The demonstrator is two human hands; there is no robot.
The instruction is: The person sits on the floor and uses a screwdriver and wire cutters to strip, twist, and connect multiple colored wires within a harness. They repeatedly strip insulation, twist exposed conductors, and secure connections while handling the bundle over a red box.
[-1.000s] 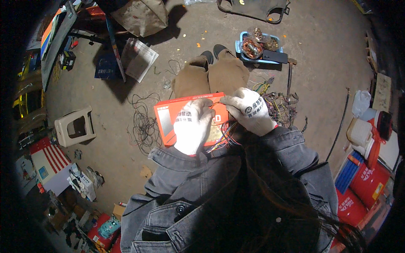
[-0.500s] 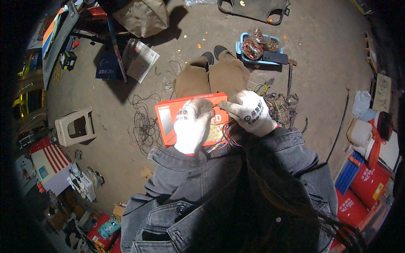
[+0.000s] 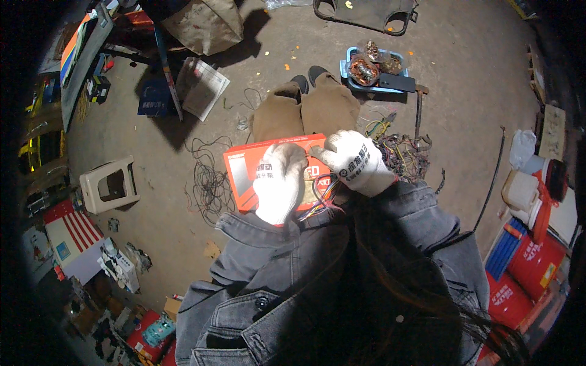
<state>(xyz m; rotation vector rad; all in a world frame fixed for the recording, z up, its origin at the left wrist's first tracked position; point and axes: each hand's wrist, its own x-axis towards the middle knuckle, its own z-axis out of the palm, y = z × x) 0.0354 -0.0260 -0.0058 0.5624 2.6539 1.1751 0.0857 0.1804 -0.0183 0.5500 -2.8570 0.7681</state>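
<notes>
An orange-red box (image 3: 243,177) with a pale panel lies across my lap. Over its middle is my left hand (image 3: 279,183), in a white printed work glove, its fingers curled together in a pinch. My right hand (image 3: 356,161), gloved the same way, is at the box's right edge with thumb and fingertips pressed together. The fingertips of both hands are close to each other; whatever they pinch is too small to make out. A bunch of thin coloured wires (image 3: 323,196) rests on the box's lower right part, below my right hand.
A tangle of dark wire (image 3: 210,180) lies left of the box, a heap of mixed wires (image 3: 406,155) to its right. Farther off are a light blue basket (image 3: 372,87) holding filled bags, a hammer (image 3: 419,113) and a cream plastic stool (image 3: 110,184).
My right hand has turned slightly and shifted a little up and left, uncovering more of the box's print. My left hand stays nearly in place.
</notes>
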